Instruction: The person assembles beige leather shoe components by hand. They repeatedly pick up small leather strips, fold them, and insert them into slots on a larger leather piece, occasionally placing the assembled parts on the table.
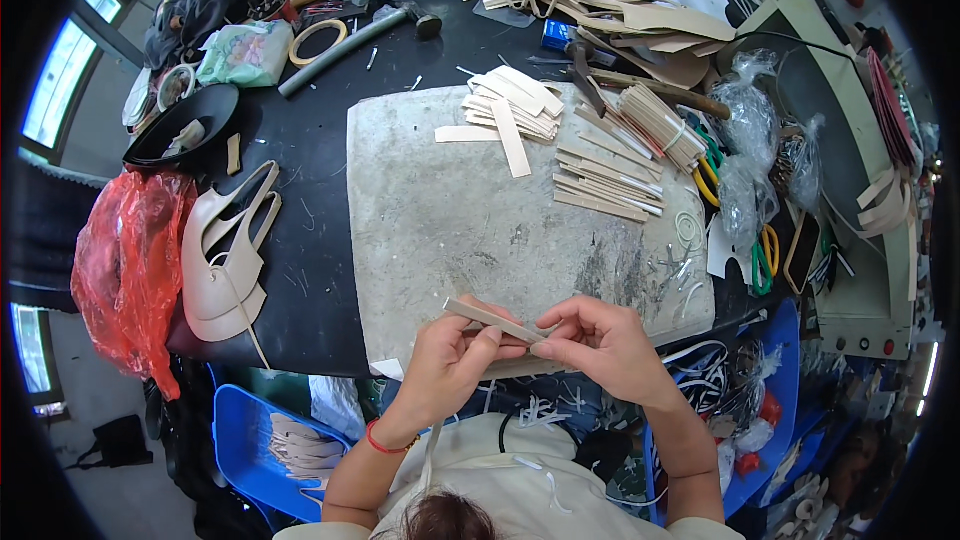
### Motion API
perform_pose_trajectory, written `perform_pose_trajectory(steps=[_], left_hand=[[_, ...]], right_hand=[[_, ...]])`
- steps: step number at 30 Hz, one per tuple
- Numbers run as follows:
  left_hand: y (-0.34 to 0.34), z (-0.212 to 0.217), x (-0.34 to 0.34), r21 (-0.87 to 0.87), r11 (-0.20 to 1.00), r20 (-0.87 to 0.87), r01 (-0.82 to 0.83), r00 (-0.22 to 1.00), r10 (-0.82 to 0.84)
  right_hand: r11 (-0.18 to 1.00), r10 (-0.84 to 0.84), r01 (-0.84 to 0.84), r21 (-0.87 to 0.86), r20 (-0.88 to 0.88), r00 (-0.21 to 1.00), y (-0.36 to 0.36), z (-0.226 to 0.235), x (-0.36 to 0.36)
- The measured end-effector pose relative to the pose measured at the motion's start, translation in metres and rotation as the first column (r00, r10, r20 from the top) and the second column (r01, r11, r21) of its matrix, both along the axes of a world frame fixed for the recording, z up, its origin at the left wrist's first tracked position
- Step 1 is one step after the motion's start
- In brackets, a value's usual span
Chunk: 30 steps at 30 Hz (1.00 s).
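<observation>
Above the near edge of the pale worn board (pixel 430 215), my left hand (pixel 447 355) grips a beige leather-like strip (pixel 488 319) between thumb and fingers. My right hand (pixel 603 342) is closed in a pinch at the strip's right end, where the fingertips hide the detail. Farther back on the board lies a fanned pile of wide beige strips (pixel 515 105). To its right are a row of narrow strips (pixel 605 185) and a tied bundle of strips (pixel 665 128).
A hammer (pixel 586 78) lies at the board's back right, near clear plastic bags (pixel 750 130) and green-handled scissors (pixel 764 262). Cut shoe uppers (pixel 215 305) and a red plastic bag (pixel 130 270) are at left. Blue bins (pixel 240 430) stand below the table edge.
</observation>
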<state>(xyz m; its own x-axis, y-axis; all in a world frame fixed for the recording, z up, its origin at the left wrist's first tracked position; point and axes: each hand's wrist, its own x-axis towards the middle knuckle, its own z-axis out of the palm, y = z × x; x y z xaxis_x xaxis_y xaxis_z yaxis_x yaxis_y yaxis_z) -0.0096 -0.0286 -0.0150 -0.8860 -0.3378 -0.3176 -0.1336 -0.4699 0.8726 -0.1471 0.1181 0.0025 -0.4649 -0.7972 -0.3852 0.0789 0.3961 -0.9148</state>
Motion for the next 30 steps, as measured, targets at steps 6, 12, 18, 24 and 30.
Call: perform_pose_trajectory(steps=[6,12,18,24,30], left_hand=[[-0.001,0.001,0.001,-0.058,0.998,-0.015,0.02,1.0,-0.021],[-0.011,0.001,0.005,0.191,0.982,-0.03,-0.006,0.999,0.012],[-0.016,0.0,0.007,0.106,0.977,-0.014,-0.186,0.982,0.188],[-0.036,0.019,0.021,-0.769,0.624,-0.083,-0.143,0.989,0.124],[-0.189,-0.016,0.09,-0.989,-0.117,-0.009,0.086,0.768,0.64]], right_hand=[[0.999,0.03,-0.031,-0.022,-0.044,0.999,0.0,-0.004,0.0],[0.982,0.094,-0.059,0.182,-0.193,0.977,-0.002,0.008,-0.008],[0.985,-0.115,-0.015,-0.174,-0.708,0.696,-0.002,0.013,0.008],[0.955,-0.105,-0.188,-0.228,-0.856,0.507,-0.045,0.004,0.029],[0.983,-0.156,0.069,-0.172,-0.571,0.806,-0.026,0.003,0.029]])
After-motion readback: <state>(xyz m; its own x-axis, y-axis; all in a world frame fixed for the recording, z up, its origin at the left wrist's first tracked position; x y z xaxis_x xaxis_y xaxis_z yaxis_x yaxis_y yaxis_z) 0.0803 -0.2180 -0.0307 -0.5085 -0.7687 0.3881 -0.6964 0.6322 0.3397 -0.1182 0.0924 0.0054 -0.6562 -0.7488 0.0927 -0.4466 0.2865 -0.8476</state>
